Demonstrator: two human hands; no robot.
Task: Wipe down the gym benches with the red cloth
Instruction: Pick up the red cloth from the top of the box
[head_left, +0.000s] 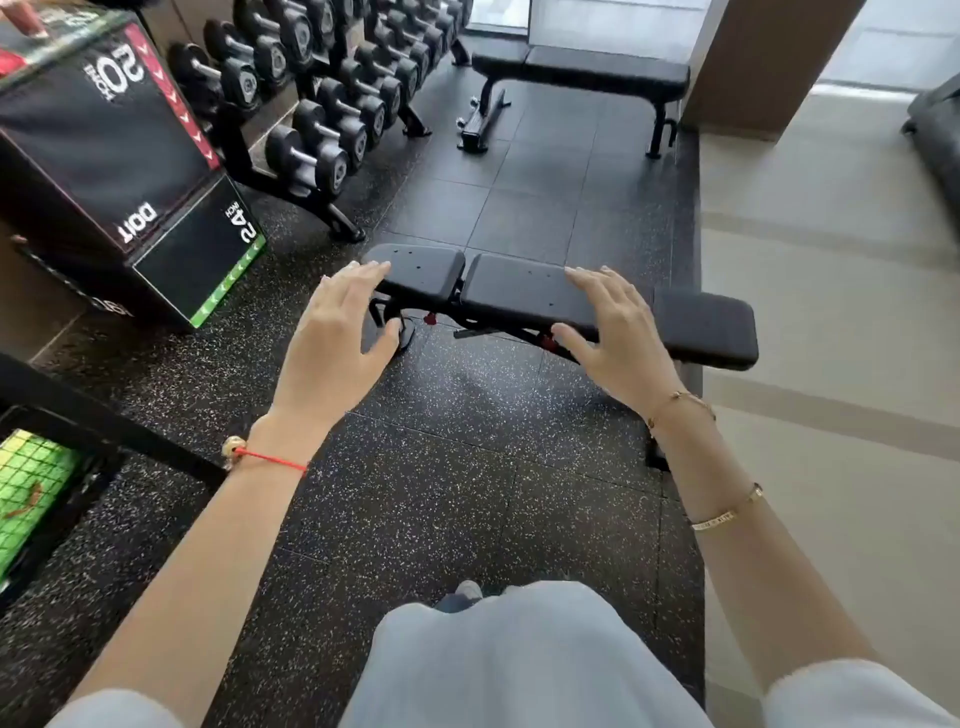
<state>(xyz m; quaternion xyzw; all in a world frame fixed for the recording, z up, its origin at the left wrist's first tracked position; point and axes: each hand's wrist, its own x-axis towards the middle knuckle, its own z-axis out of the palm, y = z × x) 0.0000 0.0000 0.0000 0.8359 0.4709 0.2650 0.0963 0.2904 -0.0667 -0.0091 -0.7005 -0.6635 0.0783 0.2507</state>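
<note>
Left hand (332, 332): raised in front of the body, fingers straight and slightly spread, holding nothing; red string bracelet (270, 458) at the wrist.
Right hand (613, 332): raised likewise, fingers straight and spread, holding nothing; 2 gold bracelets on that arm.
Near bench (524, 291): black, padded, in 3 sections, standing on the speckled rubber floor (441, 493) beyond both hands; whether the hands touch it cannot be told.
Far bench (587, 70): black, flat, further back beside a pillar (753, 62).
Red cloth: cannot be told; a patch of red (11, 60) shows at the top left edge, on top of the plyo box (104, 156).
Dumbbell rack (332, 88): rows of black dumbbells, left of the benches.
Green mesh crate (31, 493): at the lower left edge.
</note>
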